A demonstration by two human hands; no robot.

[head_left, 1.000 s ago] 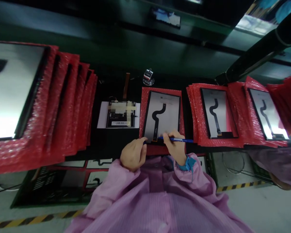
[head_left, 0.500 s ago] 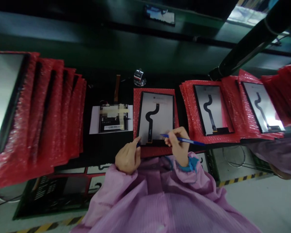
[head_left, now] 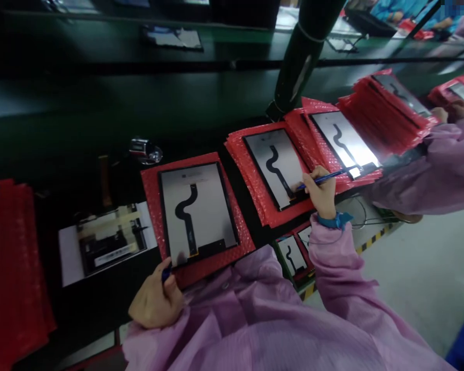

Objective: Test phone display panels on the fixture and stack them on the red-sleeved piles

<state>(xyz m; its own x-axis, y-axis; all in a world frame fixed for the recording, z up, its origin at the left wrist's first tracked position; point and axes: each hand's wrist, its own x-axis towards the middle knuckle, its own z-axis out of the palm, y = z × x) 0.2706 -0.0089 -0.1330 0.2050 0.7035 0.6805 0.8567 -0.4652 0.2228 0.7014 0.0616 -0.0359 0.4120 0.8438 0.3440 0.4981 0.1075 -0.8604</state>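
In my right hand [head_left: 320, 191] is a slim blue pen [head_left: 334, 176], pinched with its point by the lower edge of a display panel [head_left: 281, 165] on a stack of red bubble bags; whether it touches cannot be seen. My left hand [head_left: 157, 299] is closed around a small blue piece [head_left: 166, 273], apparently a pen cap, at the lower left corner of a nearer display panel [head_left: 212, 216]. That panel lies grey face up on a red bubble bag [head_left: 243, 234], with a curved black flex cable [head_left: 187, 226] across it.
A partly taped device [head_left: 108, 237] rests on white paper at left. Behind it stands a shiny roll [head_left: 145, 150]. Red bubble bags [head_left: 15, 278] fill the left edge. Further right lie another panel [head_left: 342, 139] and stacked bags [head_left: 375, 118], near a co-worker's sleeve [head_left: 413, 175]. A dark post [head_left: 299, 64] rises behind.
My view has swung to the right. My right hand has moved with the pen from the near panel to the panel on the right-hand stack. My left hand stays at the near panel's corner.
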